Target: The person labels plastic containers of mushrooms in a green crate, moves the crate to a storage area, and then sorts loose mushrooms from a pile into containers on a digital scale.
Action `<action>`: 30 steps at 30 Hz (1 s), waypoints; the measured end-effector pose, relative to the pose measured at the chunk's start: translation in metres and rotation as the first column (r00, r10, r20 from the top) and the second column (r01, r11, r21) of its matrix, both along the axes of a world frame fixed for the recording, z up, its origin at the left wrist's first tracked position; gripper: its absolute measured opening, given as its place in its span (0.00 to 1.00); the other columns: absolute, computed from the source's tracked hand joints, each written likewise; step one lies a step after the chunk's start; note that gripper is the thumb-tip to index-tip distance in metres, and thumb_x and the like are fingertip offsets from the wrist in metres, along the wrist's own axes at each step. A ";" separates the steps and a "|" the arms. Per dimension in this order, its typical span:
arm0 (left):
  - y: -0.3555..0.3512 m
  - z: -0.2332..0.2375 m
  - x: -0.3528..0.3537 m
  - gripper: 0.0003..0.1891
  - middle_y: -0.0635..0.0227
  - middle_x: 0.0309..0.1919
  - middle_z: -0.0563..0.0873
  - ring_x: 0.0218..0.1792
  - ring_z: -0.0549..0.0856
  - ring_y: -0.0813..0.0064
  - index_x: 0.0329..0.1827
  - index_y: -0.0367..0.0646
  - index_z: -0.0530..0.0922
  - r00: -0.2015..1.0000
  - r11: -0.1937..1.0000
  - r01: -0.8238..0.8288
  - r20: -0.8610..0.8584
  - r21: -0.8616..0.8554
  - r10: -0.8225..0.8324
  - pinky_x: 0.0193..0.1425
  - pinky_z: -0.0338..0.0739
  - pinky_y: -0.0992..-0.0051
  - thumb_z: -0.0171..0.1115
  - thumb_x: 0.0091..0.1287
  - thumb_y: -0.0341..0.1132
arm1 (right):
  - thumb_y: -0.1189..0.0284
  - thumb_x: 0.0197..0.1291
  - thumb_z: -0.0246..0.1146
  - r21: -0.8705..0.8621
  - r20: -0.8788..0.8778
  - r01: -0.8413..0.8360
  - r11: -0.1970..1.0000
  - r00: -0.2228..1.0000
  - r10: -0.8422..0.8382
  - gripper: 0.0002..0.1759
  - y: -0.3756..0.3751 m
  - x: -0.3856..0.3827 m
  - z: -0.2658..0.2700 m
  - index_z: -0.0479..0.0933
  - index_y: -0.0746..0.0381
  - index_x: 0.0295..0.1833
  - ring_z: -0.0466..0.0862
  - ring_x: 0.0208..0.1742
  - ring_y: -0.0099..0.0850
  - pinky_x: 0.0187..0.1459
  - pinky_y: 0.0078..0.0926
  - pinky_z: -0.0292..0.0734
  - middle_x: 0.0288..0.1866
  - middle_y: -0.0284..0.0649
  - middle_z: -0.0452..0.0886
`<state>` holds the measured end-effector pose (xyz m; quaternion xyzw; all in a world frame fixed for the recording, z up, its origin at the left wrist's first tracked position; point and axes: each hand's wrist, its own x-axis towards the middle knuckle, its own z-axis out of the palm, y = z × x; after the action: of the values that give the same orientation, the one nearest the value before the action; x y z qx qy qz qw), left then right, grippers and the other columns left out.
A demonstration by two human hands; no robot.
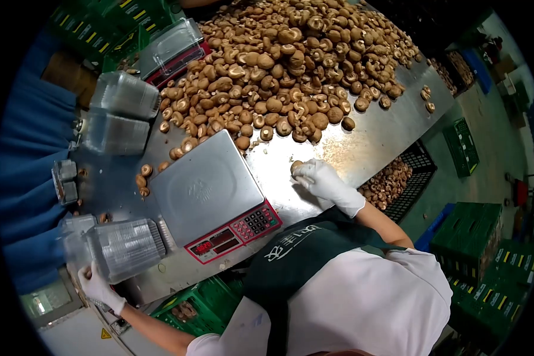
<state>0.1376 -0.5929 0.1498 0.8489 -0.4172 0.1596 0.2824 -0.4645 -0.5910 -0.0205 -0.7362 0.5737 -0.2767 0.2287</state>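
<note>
My right hand, in a white glove, is closed around a brown mushroom just above the bare metal near the pile. My left hand, also gloved, is at the lower left, its fingers pinching the edge of a clear plastic tray that looks smeared by motion. Beside it stands a nested stack of clear plastic trays. Between my hands sits a red weighing scale with a bare metal plate and lit red digits. A large heap of mushrooms covers the far part of the metal table.
More tray stacks stand at the left edge, near a second scale. A black crate of mushrooms is below the table's right edge. Green crates are stacked at the right; another green crate lies under the near edge.
</note>
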 end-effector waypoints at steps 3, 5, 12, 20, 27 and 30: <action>-0.011 -0.009 -0.073 0.06 0.69 0.33 0.84 0.35 0.80 0.77 0.37 0.37 0.82 0.978 0.955 0.207 0.010 -0.213 -0.210 0.43 0.75 0.76 0.67 0.58 0.28 | 0.71 0.51 0.64 -0.069 -0.008 0.128 0.989 0.992 -0.129 0.08 -0.021 -0.031 -0.009 0.81 0.59 0.38 0.81 0.34 0.44 0.40 0.39 0.78 0.32 0.45 0.82; -0.023 -0.042 -0.116 0.06 0.67 0.36 0.86 0.39 0.82 0.75 0.39 0.38 0.83 0.895 0.887 0.445 0.046 -0.123 -0.443 0.46 0.76 0.75 0.65 0.59 0.26 | 0.71 0.51 0.65 -0.121 0.001 0.205 0.971 0.979 -0.206 0.09 -0.049 -0.052 -0.009 0.81 0.61 0.39 0.81 0.37 0.44 0.42 0.39 0.78 0.33 0.45 0.83; -0.010 -0.139 -0.234 0.08 0.64 0.35 0.84 0.39 0.83 0.63 0.39 0.45 0.83 0.676 0.573 0.708 -0.165 0.413 -0.718 0.45 0.77 0.69 0.66 0.57 0.30 | 0.59 0.55 0.64 -0.231 -0.234 0.334 0.914 0.893 -0.385 0.26 -0.160 -0.103 -0.032 0.75 0.61 0.56 0.74 0.59 0.50 0.56 0.41 0.72 0.58 0.51 0.75; 0.010 -0.094 -0.280 0.19 0.62 0.39 0.84 0.41 0.82 0.61 0.43 0.43 0.82 0.727 0.639 0.686 -0.307 0.347 -0.614 0.49 0.75 0.65 0.74 0.47 0.34 | 0.63 0.61 0.57 -0.004 -0.338 0.278 0.961 0.904 -0.263 0.21 -0.121 -0.097 -0.061 0.74 0.59 0.57 0.64 0.68 0.52 0.64 0.48 0.62 0.66 0.49 0.67; -0.007 -0.124 -0.411 0.12 0.59 0.40 0.84 0.43 0.83 0.62 0.40 0.39 0.82 0.341 0.441 0.887 -0.453 -0.135 -0.824 0.50 0.77 0.71 0.69 0.51 0.24 | 0.66 0.58 0.60 -0.189 -0.341 0.231 0.954 0.896 -0.285 0.20 -0.087 -0.094 -0.066 0.75 0.59 0.56 0.63 0.67 0.56 0.64 0.45 0.64 0.65 0.55 0.67; -0.006 -0.183 -0.451 0.14 0.61 0.44 0.83 0.46 0.82 0.62 0.44 0.42 0.81 0.169 0.315 0.933 -0.565 -0.171 -0.808 0.51 0.77 0.70 0.69 0.54 0.31 | 0.68 0.56 0.61 -0.245 -0.299 0.292 0.925 0.885 -0.358 0.18 -0.091 -0.102 -0.064 0.76 0.59 0.53 0.71 0.61 0.50 0.60 0.42 0.68 0.59 0.50 0.74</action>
<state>-0.3130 -0.5989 -0.0332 0.4796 -0.7390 -0.3337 0.3354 -0.5664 -0.6822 -0.0847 -0.6842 0.6903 -0.2350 0.0048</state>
